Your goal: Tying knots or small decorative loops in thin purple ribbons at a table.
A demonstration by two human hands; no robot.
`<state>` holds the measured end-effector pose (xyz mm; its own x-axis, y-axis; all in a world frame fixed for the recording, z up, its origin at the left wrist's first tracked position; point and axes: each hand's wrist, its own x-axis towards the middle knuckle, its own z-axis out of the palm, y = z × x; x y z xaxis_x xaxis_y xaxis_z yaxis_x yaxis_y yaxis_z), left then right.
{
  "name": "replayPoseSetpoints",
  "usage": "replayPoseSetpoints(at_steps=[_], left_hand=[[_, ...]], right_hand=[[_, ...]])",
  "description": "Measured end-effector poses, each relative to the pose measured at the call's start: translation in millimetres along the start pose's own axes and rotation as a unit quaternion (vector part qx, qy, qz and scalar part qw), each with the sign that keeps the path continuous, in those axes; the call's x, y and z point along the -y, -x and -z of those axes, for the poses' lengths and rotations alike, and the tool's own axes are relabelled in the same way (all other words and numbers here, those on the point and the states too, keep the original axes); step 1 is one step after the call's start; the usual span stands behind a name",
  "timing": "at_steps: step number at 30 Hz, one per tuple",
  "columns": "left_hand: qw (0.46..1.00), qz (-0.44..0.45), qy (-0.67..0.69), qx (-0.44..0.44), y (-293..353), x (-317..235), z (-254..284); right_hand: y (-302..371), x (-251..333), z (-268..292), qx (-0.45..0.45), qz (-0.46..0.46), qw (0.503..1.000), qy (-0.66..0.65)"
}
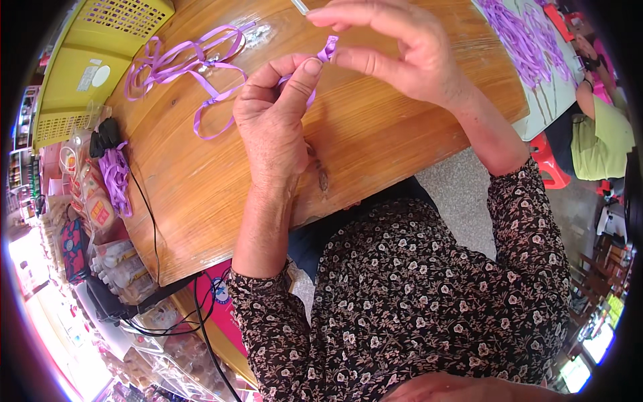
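Observation:
My left hand [278, 117] pinches a purple ribbon [328, 49] between thumb and forefinger above the wooden table. The ribbon's short twisted or looped end sticks up past the thumb, and another part hangs below the fingers. My right hand [418, 57] is just to the right, its thumb and forefinger spread apart around that end. The right thumb tip is close beside the ribbon; whether it touches I cannot tell. A thin whitish strip [299, 6] shows at the top edge near the right forefinger. Looped purple ribbons [194, 61] lie on the table left of my hands.
A yellow-green plastic crate [90, 63] stands at the table's [201, 181] far left. A purple ribbon bundle [115, 177] and a black cable [149, 208] lie along the left edge. More purple ribbons [519, 40] cover a pale surface at right, near another person [603, 144] and a red stool [549, 164].

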<state>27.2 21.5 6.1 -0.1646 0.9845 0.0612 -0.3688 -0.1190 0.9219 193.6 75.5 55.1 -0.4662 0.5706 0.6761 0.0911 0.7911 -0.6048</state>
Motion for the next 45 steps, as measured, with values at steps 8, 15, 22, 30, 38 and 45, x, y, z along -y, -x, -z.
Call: replayPoseSetpoints(at_steps=[8,15,22,30,38,45], left_hand=[[0.998,0.020,-0.061,0.005,-0.5,-2.2,-5.2],[0.992,-0.017,-0.122,-0.032,-1.9,-3.0,0.2],[0.990,-0.050,-0.123,-0.050,-3.9,-4.7,6.1],[0.992,-0.047,-0.114,-0.037,-4.3,-4.8,4.8],[0.989,-0.047,-0.137,-0.040,-4.4,-2.6,1.6],[0.975,-0.119,-0.178,-0.052,-8.1,-0.3,8.2]], right_hand=[[-3.1,-66.8,-0.3,-0.005,0.447,0.832,0.328],[-2.2,-46.1,4.7,-0.007,0.273,0.939,0.208],[2.6,-16.9,5.6,0.047,0.075,0.980,0.180],[-2.7,-13.8,8.6,0.026,0.073,0.995,0.066],[2.6,-55.6,9.0,0.034,0.309,0.918,0.248],[0.5,-33.4,9.0,0.019,0.273,0.936,0.221]])
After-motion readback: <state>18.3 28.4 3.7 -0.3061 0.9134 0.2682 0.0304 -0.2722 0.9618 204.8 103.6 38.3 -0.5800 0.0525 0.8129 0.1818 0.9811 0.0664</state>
